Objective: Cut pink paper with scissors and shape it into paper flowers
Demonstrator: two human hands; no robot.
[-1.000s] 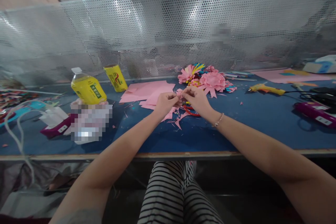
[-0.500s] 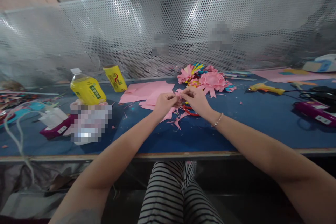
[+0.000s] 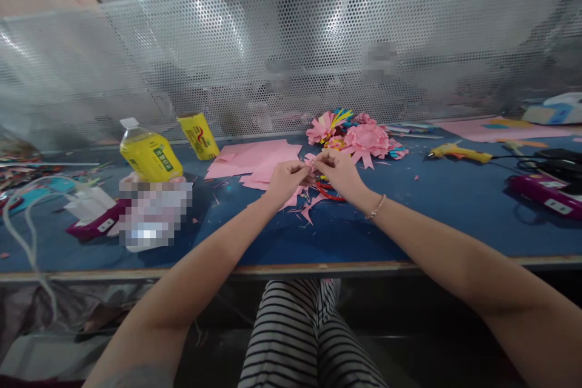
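My left hand (image 3: 290, 180) and my right hand (image 3: 337, 171) meet over the middle of the blue table, fingertips pinched together. Between them is a small piece of pink paper (image 3: 311, 162), mostly covered by the fingers. Red-handled scissors (image 3: 331, 193) lie under my right hand, partly hidden. Pink paper sheets (image 3: 254, 159) are spread beyond and to the left of my left hand. Pink paper scraps (image 3: 310, 208) lie just below the hands. Behind my right hand sits a heap of pink paper flowers (image 3: 367, 139) with yellow and blue strips.
On the left stand a bottle of yellow liquid (image 3: 151, 151) and a yellow packet (image 3: 199, 136), near a purple power strip (image 3: 97, 224) with white cables. A yellow glue gun (image 3: 460, 152) and another purple power strip (image 3: 548, 194) lie right. A perforated metal panel (image 3: 309, 30) closes the back.
Both hands stay pinched together at nearly the same spot, with only slight finger movement. The whole view has shifted very slightly.
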